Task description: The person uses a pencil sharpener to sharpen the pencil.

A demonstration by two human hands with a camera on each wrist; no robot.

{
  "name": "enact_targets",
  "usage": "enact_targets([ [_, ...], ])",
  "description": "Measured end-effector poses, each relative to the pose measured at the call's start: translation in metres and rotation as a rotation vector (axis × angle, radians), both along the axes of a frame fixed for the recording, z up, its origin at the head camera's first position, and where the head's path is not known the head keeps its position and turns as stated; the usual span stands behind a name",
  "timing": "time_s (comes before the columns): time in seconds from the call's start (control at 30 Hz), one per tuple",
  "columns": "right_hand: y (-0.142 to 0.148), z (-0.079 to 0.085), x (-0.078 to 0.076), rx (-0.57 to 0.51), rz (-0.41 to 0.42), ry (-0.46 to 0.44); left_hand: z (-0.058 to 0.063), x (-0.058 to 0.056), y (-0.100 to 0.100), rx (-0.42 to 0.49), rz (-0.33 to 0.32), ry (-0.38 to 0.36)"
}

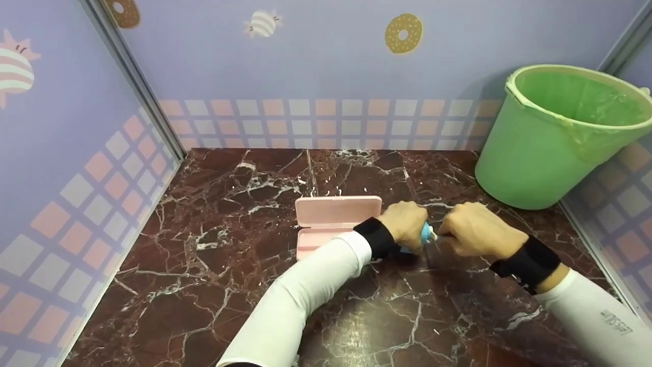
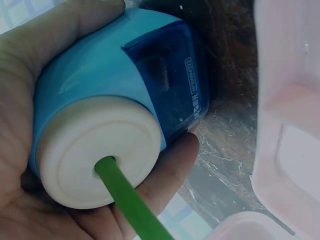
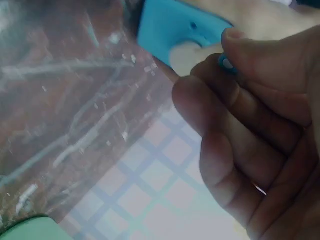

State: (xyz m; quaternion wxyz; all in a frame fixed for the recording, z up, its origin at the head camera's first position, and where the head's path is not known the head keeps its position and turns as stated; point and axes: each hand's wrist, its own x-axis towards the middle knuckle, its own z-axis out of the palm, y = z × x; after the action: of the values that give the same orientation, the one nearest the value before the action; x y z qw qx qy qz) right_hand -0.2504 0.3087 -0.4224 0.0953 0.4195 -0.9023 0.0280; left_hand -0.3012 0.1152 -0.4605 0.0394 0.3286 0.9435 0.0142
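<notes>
A blue pencil sharpener (image 2: 95, 70) with a cream round front sits in my left hand (image 1: 406, 225), fingers and thumb wrapped round its body. A green pencil (image 2: 131, 200) is pushed into the hole in that front. The sharpener's dark blue see-through shavings drawer (image 2: 170, 75) faces away from the palm. On the other side, my right hand (image 1: 473, 229) pinches the small crank knob (image 3: 227, 63) between thumb and bent forefinger, close to the cream crank hub (image 3: 184, 58). Behind the left wrist lies an open pink pencil case (image 1: 338, 212), partly hidden by the forearm.
At the back right stands a green bucket (image 1: 530, 148) with a clear liner. White scraps (image 1: 300, 181) are scattered over the dark red marbled tabletop (image 1: 229, 295), mostly behind and beside the pencil case. Patterned walls (image 1: 331, 66) close off the back and sides.
</notes>
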Motion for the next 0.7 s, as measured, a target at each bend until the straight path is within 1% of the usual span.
enact_targets([
  [0.13,0.003,0.003,-0.005,-0.022,-0.028,0.016,0.001,0.0,0.001,-0.016,-0.004,-0.003],
  [0.23,0.006,-0.002,-0.017,-0.071,-0.073,0.065,0.0,0.0,0.003,-0.023,-0.016,0.005],
  [0.27,0.007,-0.007,-0.023,-0.088,-0.095,0.075,0.0,0.0,0.003,-0.023,-0.019,0.008],
  [0.33,0.008,-0.02,-0.034,-0.112,-0.142,0.043,-0.001,0.001,0.003,-0.022,-0.022,0.01],
  [0.4,0.008,-0.038,-0.042,-0.124,-0.156,-0.03,-0.002,0.002,0.003,-0.013,-0.031,0.007],
  [0.5,0.009,-0.06,-0.045,-0.127,-0.164,-0.144,-0.004,0.003,0.003,-0.008,-0.053,0.002],
  [0.57,0.009,-0.069,-0.043,-0.144,-0.147,-0.152,-0.004,0.003,0.003,-0.006,-0.056,0.003],
  [0.7,0.007,-0.075,-0.039,-0.183,-0.145,-0.102,-0.003,0.0,0.003,-0.011,-0.045,0.01],
])
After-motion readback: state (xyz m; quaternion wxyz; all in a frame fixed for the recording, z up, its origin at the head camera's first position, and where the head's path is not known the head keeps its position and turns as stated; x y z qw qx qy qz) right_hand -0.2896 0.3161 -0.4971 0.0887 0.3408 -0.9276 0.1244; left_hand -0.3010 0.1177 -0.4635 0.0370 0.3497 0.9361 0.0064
